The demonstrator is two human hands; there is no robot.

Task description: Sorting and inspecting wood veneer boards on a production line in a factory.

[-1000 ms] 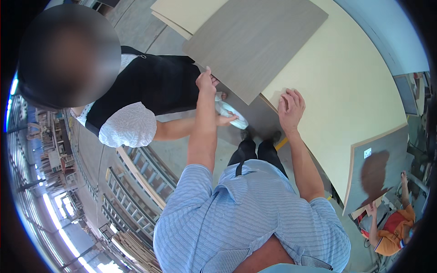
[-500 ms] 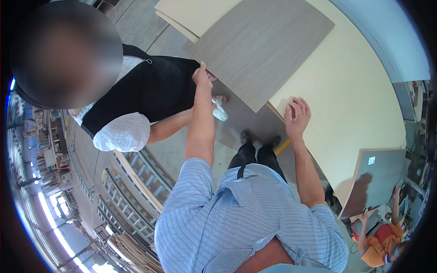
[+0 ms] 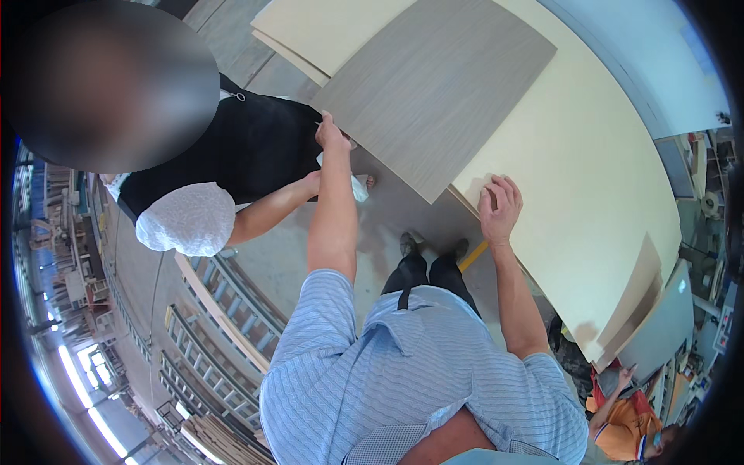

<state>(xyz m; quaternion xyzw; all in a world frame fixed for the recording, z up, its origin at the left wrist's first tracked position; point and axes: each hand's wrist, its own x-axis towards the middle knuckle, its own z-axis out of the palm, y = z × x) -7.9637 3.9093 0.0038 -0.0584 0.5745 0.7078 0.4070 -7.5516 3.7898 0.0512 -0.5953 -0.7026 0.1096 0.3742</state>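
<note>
A grey-brown wood-grain panel lies across large cream boards, one corner jutting past their near edge. At the panel's left edge my left hand is closed, thumb on top and the other fingers partly hidden below. My right hand rests on the cream board near its front edge, right of the panel's near corner. Its fingers are loosely bent and apart, with nothing in them.
A person in a black vest stands close on the left. Lower right, a worker in orange holds a tilted panel at the board's edge. Roller conveyors and stacked wood strips lie lower left.
The worker's panel at the right has swung from facing up to standing tilted, near the board's edge. My hands keep their places on the panel and board; the view has shifted slightly.
</note>
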